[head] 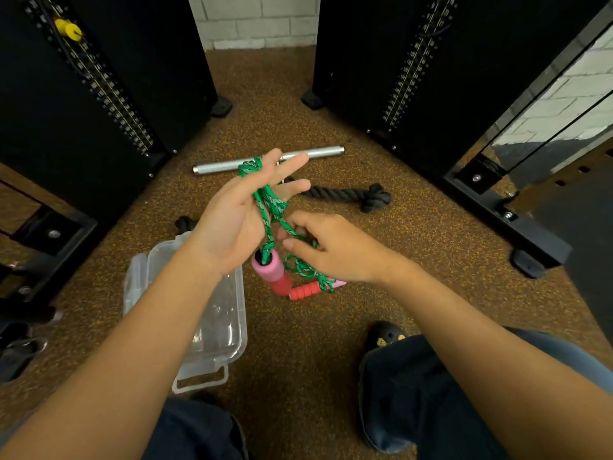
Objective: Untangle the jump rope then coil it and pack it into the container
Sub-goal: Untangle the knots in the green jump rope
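Observation:
A green braided jump rope [270, 204] is wound in loops around the straight fingers of my left hand [238, 214], which is raised palm up. One pink and red foam handle [269, 268] hangs below that palm. My right hand [335, 247] pinches a strand of the rope just right of the loops. The second red and pink handle [310, 289] lies under my right wrist with rope wrapped round it. The clear plastic container [229, 327] lies open on the floor below my left forearm.
A steel bar [212, 168] and a black knotted rope [358, 195] lie on the speckled rubber floor beyond my hands. Black weight-stack towers [99, 94] stand left and right. My knees and a dark shoe [384, 340] are at the bottom.

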`<state>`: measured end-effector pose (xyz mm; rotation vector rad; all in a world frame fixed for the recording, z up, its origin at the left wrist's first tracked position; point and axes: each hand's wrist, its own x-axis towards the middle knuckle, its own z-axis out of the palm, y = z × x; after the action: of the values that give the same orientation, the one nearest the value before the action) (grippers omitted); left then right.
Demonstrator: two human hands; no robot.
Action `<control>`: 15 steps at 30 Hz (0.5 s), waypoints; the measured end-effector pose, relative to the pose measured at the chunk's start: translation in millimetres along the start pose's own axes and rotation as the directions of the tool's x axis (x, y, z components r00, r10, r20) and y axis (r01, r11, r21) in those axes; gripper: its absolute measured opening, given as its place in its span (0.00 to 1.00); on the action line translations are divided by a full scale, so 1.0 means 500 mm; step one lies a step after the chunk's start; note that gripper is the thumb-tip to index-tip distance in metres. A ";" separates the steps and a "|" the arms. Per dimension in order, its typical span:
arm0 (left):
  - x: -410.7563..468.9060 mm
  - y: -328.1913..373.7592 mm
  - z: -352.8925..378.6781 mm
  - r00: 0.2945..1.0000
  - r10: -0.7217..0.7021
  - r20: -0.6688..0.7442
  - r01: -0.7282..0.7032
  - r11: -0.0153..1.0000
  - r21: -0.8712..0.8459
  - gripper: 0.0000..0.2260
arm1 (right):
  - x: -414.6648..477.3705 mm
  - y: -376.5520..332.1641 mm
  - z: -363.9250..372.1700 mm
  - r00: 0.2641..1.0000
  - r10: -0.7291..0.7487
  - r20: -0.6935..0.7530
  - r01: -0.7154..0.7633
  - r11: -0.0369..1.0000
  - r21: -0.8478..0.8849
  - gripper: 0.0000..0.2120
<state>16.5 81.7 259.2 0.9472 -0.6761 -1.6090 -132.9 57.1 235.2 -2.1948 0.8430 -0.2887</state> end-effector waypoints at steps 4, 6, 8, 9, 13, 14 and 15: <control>-0.001 -0.015 0.011 0.999 0.041 -0.034 -0.012 0.791 0.611 0.14 | -0.002 0.003 -0.001 0.996 -0.048 -0.077 0.043 0.997 -0.067 0.06; -0.003 -0.019 0.009 0.998 0.057 0.009 -0.037 0.510 0.860 0.17 | -0.002 0.005 -0.006 0.990 -0.062 -0.123 0.056 0.997 -0.054 0.05; -0.005 -0.017 0.009 0.999 0.033 0.028 -0.038 0.339 0.940 0.21 | -0.001 0.010 -0.012 0.985 -0.074 -0.155 0.067 0.996 -0.053 0.06; -0.007 -0.013 0.006 0.999 0.008 0.035 -0.036 0.318 0.947 0.21 | -0.002 0.011 -0.015 0.983 -0.078 -0.167 0.071 0.996 -0.044 0.06; -0.011 0.006 -0.017 0.986 -0.149 0.069 0.004 0.441 0.898 0.21 | -0.007 0.009 -0.035 0.979 -0.019 -0.201 0.048 0.989 0.138 0.09; -0.013 0.010 -0.020 0.984 -0.160 0.071 0.017 0.493 0.870 0.18 | -0.008 0.010 -0.041 0.981 0.019 -0.191 0.022 0.977 0.211 0.10; -0.015 0.014 -0.020 0.984 -0.162 0.080 0.022 0.543 0.839 0.14 | -0.008 0.012 -0.048 0.984 0.059 -0.168 -0.008 0.957 0.289 0.11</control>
<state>29.2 87.7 261.7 1.5776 -1.6256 -1.4207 -149.5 43.0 247.8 -1.9014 0.8729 -0.5592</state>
